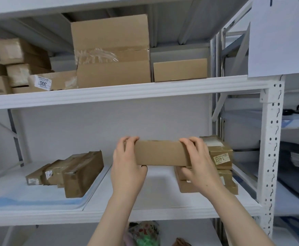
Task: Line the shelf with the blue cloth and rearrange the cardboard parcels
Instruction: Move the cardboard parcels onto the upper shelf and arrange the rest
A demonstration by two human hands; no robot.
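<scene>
A long flat cardboard parcel (161, 153) is held in the air above the middle shelf (145, 206). My left hand (127, 166) grips its left end and my right hand (198, 162) grips its right end, fingers curled over the top edge. On the shelf's left part lies the blue cloth (29, 199), with three taped parcels (68, 173) standing on it in a row. Behind my right hand sits a stack of parcels (221, 167), the top one bearing a label reading 1402.
The upper shelf (127, 93) carries a large box (111, 52), a small box (180, 70) and several parcels (17, 68) at the left. A white perforated upright (273, 148) stands at the right. Bags lie on the shelf below (143, 235).
</scene>
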